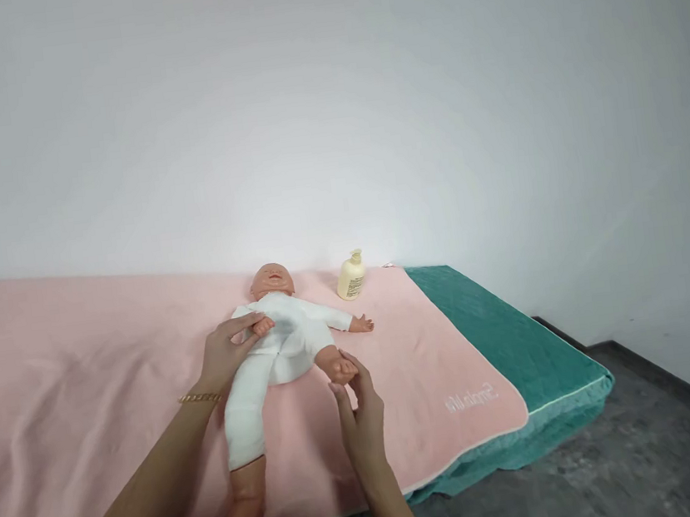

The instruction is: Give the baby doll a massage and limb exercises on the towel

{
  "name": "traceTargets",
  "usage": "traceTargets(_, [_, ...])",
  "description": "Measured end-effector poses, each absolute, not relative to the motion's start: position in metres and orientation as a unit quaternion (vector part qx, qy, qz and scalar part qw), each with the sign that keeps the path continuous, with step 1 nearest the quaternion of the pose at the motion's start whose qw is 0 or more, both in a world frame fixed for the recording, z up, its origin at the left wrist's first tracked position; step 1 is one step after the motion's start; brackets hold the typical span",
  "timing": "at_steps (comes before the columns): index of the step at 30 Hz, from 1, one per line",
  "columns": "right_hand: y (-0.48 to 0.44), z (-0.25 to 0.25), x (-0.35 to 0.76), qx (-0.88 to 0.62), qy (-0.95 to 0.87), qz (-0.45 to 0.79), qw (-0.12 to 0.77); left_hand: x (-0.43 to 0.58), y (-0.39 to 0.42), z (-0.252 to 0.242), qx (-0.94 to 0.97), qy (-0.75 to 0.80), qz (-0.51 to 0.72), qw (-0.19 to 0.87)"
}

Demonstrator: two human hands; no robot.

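Note:
A baby doll with a white cloth body lies on its back, its head toward the wall. My left hand, with a gold bracelet at the wrist, closes its fingers on the doll's hand over the belly. My right hand grips the doll's raised foot between thumb and fingers; that leg is bent. The doll's other leg stretches toward me, its bare foot resting on the pink blanket. One doll arm reaches out to the right.
A pale yellow pump bottle stands upright on the blanket near the wall, right of the doll's head. Beneath the blanket is a green-covered mattress, bare at its right end. A white wall runs behind, and grey floor lies right.

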State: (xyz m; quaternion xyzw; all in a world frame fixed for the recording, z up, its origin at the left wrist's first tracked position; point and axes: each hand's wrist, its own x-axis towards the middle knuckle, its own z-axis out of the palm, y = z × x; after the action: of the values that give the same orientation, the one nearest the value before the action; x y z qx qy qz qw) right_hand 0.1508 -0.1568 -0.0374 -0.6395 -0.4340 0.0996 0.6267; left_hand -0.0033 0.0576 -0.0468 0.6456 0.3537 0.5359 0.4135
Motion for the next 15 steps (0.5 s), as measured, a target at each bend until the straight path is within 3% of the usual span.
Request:
traceTargets(8, [-0.112,-0.033,0.143,-0.620,-0.440,0.132,0.636,-0.009,0.042,-0.054,0.592,0.365,0.552,0.459])
traceTargets(15, [-0.136,-0.040,0.144,-0.643,-0.422,0.109,0.630,-0.011,0.052,-0.053,0.500,0.378,0.626,0.464])
